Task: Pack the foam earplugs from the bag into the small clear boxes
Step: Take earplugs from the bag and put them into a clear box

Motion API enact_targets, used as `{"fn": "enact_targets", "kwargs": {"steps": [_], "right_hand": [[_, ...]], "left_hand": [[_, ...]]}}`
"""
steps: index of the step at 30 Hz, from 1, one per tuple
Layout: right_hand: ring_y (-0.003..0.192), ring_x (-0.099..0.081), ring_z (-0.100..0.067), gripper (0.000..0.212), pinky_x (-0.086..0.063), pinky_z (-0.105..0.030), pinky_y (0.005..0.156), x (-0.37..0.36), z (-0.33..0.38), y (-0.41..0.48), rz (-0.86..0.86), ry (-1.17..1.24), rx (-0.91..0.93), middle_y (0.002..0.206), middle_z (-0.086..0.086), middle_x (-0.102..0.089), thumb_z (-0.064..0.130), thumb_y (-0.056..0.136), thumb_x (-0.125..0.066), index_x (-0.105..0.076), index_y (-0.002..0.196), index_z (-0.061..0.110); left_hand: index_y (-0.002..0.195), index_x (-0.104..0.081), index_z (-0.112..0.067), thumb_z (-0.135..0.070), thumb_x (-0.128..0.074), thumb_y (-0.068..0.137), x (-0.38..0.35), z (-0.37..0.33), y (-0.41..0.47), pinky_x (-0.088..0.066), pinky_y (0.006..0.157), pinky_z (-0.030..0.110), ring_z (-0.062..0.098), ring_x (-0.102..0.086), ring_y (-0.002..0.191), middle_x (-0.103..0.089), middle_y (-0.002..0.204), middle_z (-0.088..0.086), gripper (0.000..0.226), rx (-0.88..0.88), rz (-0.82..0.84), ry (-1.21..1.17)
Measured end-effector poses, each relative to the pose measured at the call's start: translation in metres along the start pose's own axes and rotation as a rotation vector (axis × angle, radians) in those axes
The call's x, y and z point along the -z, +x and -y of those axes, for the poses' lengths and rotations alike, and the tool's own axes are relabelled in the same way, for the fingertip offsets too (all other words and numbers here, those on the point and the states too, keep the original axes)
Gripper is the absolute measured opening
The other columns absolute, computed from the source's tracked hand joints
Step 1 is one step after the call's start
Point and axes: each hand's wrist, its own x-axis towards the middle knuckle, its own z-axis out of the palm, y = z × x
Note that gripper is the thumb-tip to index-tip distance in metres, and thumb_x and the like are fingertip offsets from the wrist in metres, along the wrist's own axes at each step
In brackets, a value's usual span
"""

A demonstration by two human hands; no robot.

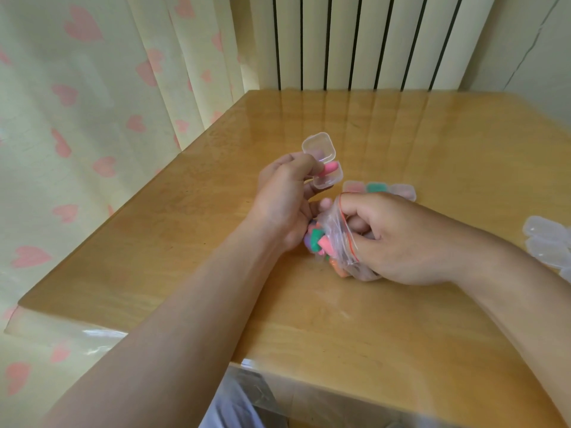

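Left hand (284,193) pinches a small clear hinged plastic box (324,162), lid up, with one pink foam earplug (329,172) in it. Right hand (401,239) is curled inside the clear zip bag of coloured foam earplugs (327,245); whether it pinches one I cannot tell. A few shut filled boxes (380,188) behind look done, while the seemingly empty clear boxes (547,242) at the right and the stocked bag suggest much is left

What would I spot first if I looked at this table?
Probably the little open clear box with a pink earplug inside, held up by the left hand mid-table. Just nearer, the right hand reaches into a bag of colourful earplugs.
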Motion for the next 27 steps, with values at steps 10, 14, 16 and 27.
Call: {"fn": "enact_targets", "kwargs": {"steps": [10, 14, 16, 27], "right_hand": [[0.085, -0.065, -0.002, 0.005, -0.035, -0.008, 0.076, 0.017, 0.008, -0.010, 0.016, -0.241, -0.061, 0.075, 0.005, -0.077, 0.013, 0.096, -0.058, -0.062, 0.094, 0.017], [0.083, -0.062, 0.007, 0.005, -0.052, -0.028, 0.072, 0.019, 0.010, -0.012, -0.041, -0.281, -0.070, 0.069, 0.007, -0.075, 0.015, 0.089, -0.059, -0.063, 0.091, 0.015], [0.080, -0.068, -0.004, 0.007, -0.058, -0.037, 0.077, 0.020, 0.010, -0.012, -0.045, -0.275, -0.074, 0.069, 0.007, -0.076, 0.015, 0.088, -0.057, -0.062, 0.093, 0.016], [0.074, -0.075, -0.020, 0.012, -0.060, -0.051, 0.072, 0.031, 0.005, -0.017, -0.077, -0.184, -0.097, 0.081, 0.002, -0.078, 0.025, 0.084, -0.063, -0.066, 0.094, 0.019]], "left_hand": [[0.102, -0.057, -0.005, 0.003, -0.049, 0.087, -0.003, 0.004, -0.004, -0.030, 0.037, 0.019, 0.016, -0.062, 0.055, -0.069, 0.065, 0.002, 0.019, 0.005, 0.025, 0.076], [0.100, -0.058, -0.005, 0.004, -0.050, 0.086, -0.004, 0.007, -0.005, -0.027, 0.040, 0.020, 0.018, -0.055, 0.059, -0.069, 0.067, 0.005, 0.018, 0.012, 0.038, 0.136], [0.097, -0.059, -0.005, 0.005, -0.051, 0.085, -0.004, 0.009, -0.004, -0.027, 0.041, 0.020, 0.018, -0.053, 0.060, -0.067, 0.069, 0.006, 0.018, 0.013, 0.036, 0.151], [0.096, -0.060, -0.005, 0.006, -0.051, 0.086, -0.004, 0.016, -0.004, -0.029, 0.036, 0.018, 0.020, -0.041, 0.056, -0.067, 0.062, 0.004, 0.017, 0.002, 0.057, 0.222]]}}
